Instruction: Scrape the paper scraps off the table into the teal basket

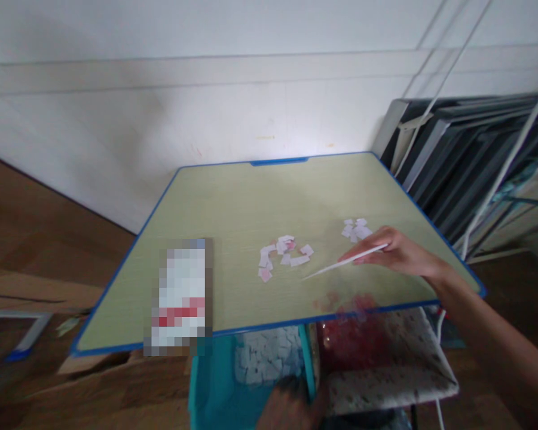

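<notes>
My right hand (392, 251) is above the right part of the table, closed on a thin white strip (341, 263). The strip tapers to a point at its left end; whether it is a tool or a card seen edge-on I cannot tell. Small white and pinkish paper squares (265, 258) lie in a loose curve left of its tip. Another cluster of white squares (356, 229) sits just behind the hand. At the bottom edge my left hand (291, 406), dark and blurred, is over a teal tray (197, 382) with many white squares (264, 355). Its fingers are unclear.
The pale green table (269, 197) has a blue rim and stands against a white wall. On its left lies a pixelated white and red item (182, 292). A shiny red bundle (354, 340) rests on a speckled stool (412, 364). Dark folded panels (470, 143) lean at right.
</notes>
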A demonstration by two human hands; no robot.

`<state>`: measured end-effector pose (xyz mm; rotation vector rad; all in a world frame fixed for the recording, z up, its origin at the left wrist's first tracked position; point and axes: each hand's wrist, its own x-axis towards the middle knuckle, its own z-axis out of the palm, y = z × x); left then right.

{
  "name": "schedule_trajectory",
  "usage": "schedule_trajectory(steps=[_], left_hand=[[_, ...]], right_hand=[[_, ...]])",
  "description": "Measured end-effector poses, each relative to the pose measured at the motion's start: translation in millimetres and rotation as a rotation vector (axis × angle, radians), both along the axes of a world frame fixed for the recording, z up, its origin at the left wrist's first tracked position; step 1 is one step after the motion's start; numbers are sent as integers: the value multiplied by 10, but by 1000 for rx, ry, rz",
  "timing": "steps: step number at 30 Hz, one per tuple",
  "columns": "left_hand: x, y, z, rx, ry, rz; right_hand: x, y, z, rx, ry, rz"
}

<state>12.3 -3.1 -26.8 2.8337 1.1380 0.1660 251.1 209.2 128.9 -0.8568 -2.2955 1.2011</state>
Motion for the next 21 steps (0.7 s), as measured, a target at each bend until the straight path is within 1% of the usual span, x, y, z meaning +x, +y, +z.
schedule_trajectory(steps=[3,5,8,11,16,19,21], left_hand=[[-4,6,6,-20,-5,5],[-15,7,-1,-23,-9,-1],[-30,7,-15,-30,5,-13],[-31,10,-7,-65,52,-20],[-18,19,17,-91,94,-12],[-15,23,15,-112,125,-20],[-13,27,18,-127,141,-30]], right_hand=[[-139,33,-1,-73,3,110],[-153,27,19,-133,-5,181],[-79,-30,65,-200,-24,201],[32,-150,111,-253,-22,177],[222,-404,106,-267,7,85],[337,-565,42,-230,21,12],[393,-688,3,-169,24,-41]])
